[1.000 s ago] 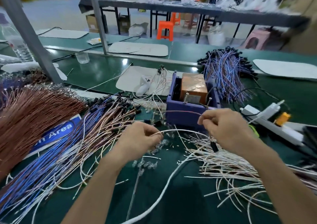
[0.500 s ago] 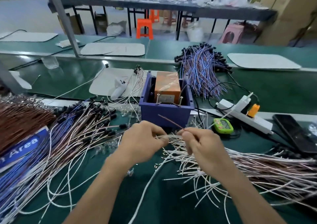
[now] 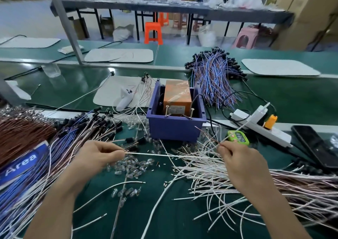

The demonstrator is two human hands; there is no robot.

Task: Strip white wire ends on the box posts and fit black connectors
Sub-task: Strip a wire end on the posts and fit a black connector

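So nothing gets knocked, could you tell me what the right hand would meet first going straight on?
Probably the box, since the right hand points toward its front wall; depth is unclear.

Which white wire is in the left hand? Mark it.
The straight white wire pinched by the left hand, reaching toward the right hand, which pinches a brown wire; the rest lie loose in the heap.

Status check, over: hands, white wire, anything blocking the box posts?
Left hand pinching white wire end. Right hand holding its far end, wire straight between. Box posts unobstructed, wire short of them.
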